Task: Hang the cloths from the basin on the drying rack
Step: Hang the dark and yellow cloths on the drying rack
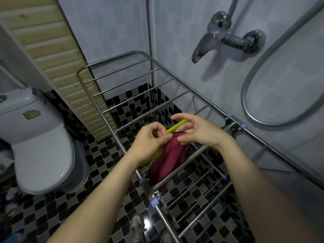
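Filling most of the view, the steel drying rack [146, 101] stands open over a black-and-grey mosaic floor [70, 207], close along the pale tiled wall, with a white toilet [45, 155] to its left and a chrome shower mixer [226, 35] on the wall above its right side. The far rails are bare. On a rail near the middle hangs a red cloth [168, 158], bunched and narrow, its lower end trailing between the rails, and a yellow-green cloth [177, 126] lies just beside and partly under it, showing past the fingers. The basin is out of view, so I cannot tell how many cloths are left in it. The left hand [149, 142] holds a curled grip, thumb and forefinger pinching the top edge of the red cloth. The right hand [201, 132] has its fingers loosely spread above the same edge with the thumb tip touching the fabric; whether that grip actually pinches the cloth I cannot tell. The step in hand looks like spreading the red cloth along its rail. To do it well, each hand should take one corner of the top edge and draw it sideways until the cloth lies flat, clear of the yellow-green one, with about equal lengths hanging on either side so it cannot slide off.
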The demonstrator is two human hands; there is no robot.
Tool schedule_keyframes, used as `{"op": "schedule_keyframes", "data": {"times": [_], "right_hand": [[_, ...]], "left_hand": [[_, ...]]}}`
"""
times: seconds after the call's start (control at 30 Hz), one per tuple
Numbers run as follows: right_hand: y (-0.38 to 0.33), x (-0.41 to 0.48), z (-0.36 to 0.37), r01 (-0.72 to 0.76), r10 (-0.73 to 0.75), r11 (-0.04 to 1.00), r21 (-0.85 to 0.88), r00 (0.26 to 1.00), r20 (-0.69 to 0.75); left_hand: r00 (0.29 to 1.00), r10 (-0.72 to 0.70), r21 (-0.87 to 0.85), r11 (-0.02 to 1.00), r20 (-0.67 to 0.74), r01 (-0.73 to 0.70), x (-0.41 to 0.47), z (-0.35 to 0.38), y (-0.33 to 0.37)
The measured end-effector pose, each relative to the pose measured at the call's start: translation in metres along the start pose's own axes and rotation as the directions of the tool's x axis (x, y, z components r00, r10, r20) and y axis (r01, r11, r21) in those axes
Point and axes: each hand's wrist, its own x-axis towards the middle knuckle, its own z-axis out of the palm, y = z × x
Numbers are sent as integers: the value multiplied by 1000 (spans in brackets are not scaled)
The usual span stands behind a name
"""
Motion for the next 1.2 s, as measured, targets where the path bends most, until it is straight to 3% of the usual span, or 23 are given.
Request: {"op": "schedule_keyframes", "data": {"times": [0.1, 0.2, 0.4, 0.47, 0.53, 0.6, 0.7, 0.83, 0.97, 1.07, 1.2], "right_hand": [[-10, -10, -4, -20, 33, 955, -297, 999, 36], [-19, -25, -17, -55, 72, 893, -446, 997, 20], [-8, -69, -50, -155, 116, 864, -479, 987, -110], [-2, -85, -56, -65, 22, 951, -302, 989, -146], [0, -100, -58, 151, -136, 984, 91, 978, -157], [-6, -116, -56, 342, -282, 858, 383, 937, -204], [-20, -127, -52, 420, -304, 777, 469, 902, -306], [-6, -110, -42, 261, -95, 888, 379, 910, -404], [42, -72, -21, 26, 108, 954, 297, 900, -423], [68, -44, -7, -58, 171, 966, 253, 876, -450], [77, -11, 9, -94, 174, 977, 194, 874, -454]], "left_hand": [[991, 133, 165, 978, -16, -129, -8, -7, 17], [973, 229, 268, 938, 2, -221, -20, -7, 35], [982, 180, -18, 984, 58, -179, -42, -3, 70], [978, 174, -131, 979, 112, -159, -49, -2, 79], [967, 176, -230, 964, 187, -131, -56, -1, 90], [946, 204, -308, 944, 250, -122, -64, 0, 101], [938, 214, -358, 928, 272, -108, -71, 0, 109], [962, 52, -218, 976, 269, 8, -73, 5, 81], [937, -175, 12, 984, 302, 180, -67, 8, 25], [942, -221, 239, 958, 252, 161, -61, 5, -10], [971, -157, 519, 854, 181, 42, -50, -1, -30]]}}
